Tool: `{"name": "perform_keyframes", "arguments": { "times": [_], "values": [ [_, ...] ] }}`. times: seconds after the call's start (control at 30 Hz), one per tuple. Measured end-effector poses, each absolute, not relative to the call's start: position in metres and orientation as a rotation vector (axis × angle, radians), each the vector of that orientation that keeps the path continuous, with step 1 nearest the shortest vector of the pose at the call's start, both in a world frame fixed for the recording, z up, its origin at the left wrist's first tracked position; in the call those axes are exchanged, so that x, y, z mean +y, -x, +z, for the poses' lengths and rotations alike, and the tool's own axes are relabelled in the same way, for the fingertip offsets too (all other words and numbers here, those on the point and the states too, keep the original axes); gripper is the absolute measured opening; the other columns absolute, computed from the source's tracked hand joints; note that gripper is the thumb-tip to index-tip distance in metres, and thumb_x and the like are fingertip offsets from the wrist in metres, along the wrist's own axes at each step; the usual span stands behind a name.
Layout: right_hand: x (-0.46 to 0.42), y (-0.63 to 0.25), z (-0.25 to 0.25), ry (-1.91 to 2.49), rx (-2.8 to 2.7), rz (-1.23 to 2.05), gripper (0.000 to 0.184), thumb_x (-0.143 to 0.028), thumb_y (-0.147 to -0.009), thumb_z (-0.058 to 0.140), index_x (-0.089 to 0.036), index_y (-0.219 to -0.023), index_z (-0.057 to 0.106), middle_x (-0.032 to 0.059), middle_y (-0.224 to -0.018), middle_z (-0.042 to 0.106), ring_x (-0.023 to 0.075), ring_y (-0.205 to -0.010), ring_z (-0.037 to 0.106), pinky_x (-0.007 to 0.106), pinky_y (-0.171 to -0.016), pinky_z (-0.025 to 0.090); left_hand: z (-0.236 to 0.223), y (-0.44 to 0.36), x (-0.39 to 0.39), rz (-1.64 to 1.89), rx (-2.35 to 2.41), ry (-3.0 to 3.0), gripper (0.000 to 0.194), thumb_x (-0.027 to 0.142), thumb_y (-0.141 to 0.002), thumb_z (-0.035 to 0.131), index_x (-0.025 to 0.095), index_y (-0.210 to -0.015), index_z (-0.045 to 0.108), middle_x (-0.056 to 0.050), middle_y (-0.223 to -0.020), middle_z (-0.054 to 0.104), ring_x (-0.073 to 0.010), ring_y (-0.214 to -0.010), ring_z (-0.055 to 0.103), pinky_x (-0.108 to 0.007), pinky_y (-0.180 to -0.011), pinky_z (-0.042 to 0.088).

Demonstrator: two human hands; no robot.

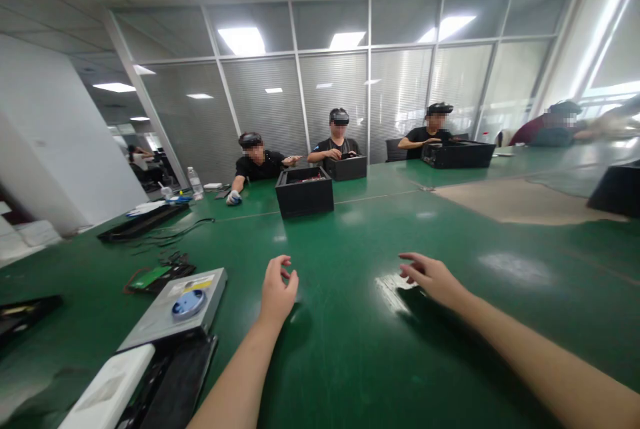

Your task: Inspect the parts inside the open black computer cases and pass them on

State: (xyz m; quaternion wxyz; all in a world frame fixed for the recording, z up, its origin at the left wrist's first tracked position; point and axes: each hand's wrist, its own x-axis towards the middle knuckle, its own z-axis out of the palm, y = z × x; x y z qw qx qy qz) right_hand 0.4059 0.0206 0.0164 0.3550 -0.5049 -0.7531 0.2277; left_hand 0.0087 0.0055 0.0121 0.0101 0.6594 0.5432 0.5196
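My left hand hovers over the green tabletop with its fingers loosely bent and apart, holding nothing. Across from it, my right hand is also held above the table, fingers half stretched and apart, with nothing in them. Nearest to my left hand is a silver metal box like a disc drive, with a round blue lid-like piece on top. In front of it lie a long white piece and a black panel.
A green circuit board with wires lies left. Farther back stand a black open case, another dark case and a third, with people seated behind them. A black tray, a plastic bottle and brown sheet are also there.
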Motion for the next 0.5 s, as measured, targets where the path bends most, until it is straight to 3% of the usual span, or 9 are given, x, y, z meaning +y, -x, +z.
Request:
{"name": "perform_keyframes", "arguments": {
  "times": [0.17, 0.5],
  "values": [
    [0.046, -0.435, 0.010, 1.270, -1.706, 0.648, 0.051, -0.055, -0.091, 0.052, -0.016, -0.122, 0.058, 0.0097, -0.091, 0.074, 0.0223, -0.079, 0.071, 0.037, -0.080, 0.053, 0.010, -0.013, 0.003, 1.573, 1.705, -2.048, 0.032, 0.019, -0.083, 0.056, 0.021, -0.115, 0.054, -0.004, -0.102, 0.059, -0.0132, -0.072, 0.056, -0.030, -0.070, 0.049],
    [0.034, -0.437, 0.021, 1.234, -1.882, 0.782, 0.050, -0.060, -0.089, 0.054, -0.018, -0.111, 0.068, 0.0098, -0.092, 0.074, 0.0224, -0.074, 0.069, 0.038, -0.074, 0.052, 0.006, -0.019, 0.003, 1.419, 1.774, -2.054, 0.030, 0.017, -0.083, 0.057, 0.020, -0.113, 0.055, -0.006, -0.102, 0.061, -0.0137, -0.072, 0.057, -0.031, -0.072, 0.050]
  ]
}}
